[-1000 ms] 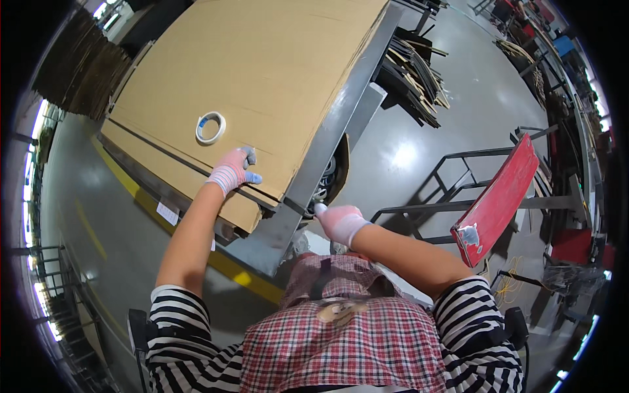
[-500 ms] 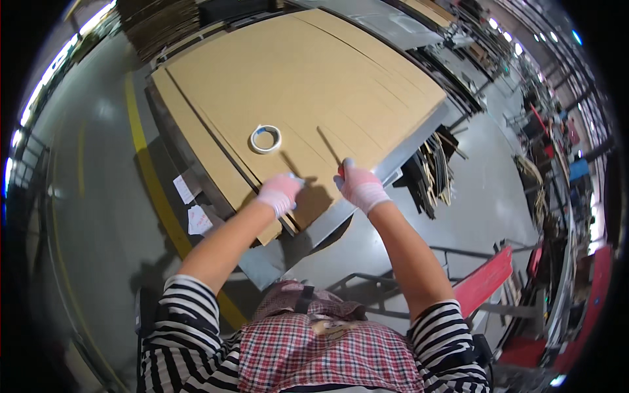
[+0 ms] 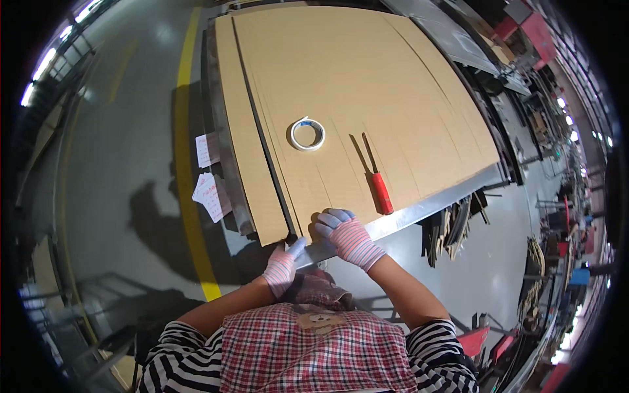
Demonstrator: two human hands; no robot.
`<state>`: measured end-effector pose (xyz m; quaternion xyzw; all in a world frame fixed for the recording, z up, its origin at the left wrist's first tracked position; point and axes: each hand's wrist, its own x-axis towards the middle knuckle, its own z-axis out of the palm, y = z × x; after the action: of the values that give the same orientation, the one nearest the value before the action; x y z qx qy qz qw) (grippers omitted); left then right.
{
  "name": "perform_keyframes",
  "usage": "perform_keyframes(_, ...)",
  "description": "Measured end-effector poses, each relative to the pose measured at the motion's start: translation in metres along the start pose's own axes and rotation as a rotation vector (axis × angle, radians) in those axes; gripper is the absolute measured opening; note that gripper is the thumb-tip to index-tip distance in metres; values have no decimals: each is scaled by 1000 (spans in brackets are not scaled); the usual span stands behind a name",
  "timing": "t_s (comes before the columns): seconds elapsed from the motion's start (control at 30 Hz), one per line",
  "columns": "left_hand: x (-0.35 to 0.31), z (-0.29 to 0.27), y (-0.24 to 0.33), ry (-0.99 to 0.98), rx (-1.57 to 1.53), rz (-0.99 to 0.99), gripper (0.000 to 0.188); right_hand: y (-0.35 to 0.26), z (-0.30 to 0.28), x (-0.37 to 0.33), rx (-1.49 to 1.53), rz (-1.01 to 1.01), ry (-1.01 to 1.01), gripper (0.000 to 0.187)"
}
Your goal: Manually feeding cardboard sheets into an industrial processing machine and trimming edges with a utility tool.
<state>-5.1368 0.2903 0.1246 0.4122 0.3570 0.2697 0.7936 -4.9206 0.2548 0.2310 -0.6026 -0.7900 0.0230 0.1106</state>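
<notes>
Cardboard (image 3: 354,72) filled the upper centre, open room across its far half, a dark strip (image 3: 267,147) near its left edge. At the lower edge the right hand (image 3: 348,237) rested unclenched; I couldn't tell whether the left hand (image 3: 282,268) gripped the strip.

This is looking like a factory workshop: a yellow line (image 3: 190,223) is running along the smooth grey floor (image 3: 141,154) on the left, and strip lights (image 3: 44,67) are glowing beyond it. A metal-edged worktop (image 3: 409,219) is carrying a broad brown cardboard sheet (image 3: 354,85), while bundled long, thin strips (image 3: 455,226) and cluttered equipment are filling the right side.
</notes>
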Motion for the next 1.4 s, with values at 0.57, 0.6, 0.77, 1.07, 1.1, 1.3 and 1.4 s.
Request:
perform_keyframes(0.57,31,56,42,164,-873,-687,55,48,15,-32,195,-32,-163,48)
perform_keyframes(0.6,30,55,40,172,-875,-680,55,48,16,-30,195,-49,-165,47)
perform_keyframes(0.77,20,61,31,263,-630,-450,58,49,28,-30,196,-79,-175,43)
perform_keyframes(1.07,24,65,52,161,-871,-585,64,53,23,-27,235,-90,-205,41)
perform_keyframes(1.1,24,66,52,162,-869,-588,64,54,21,-27,241,-88,-218,41)
perform_keyframes(1.3,21,73,46,193,-515,-445,60,55,8,-25,213,-97,-284,47)
perform_keyframes(1.4,22,73,38,261,-303,-288,54,55,12,-26,237,-85,-268,50)
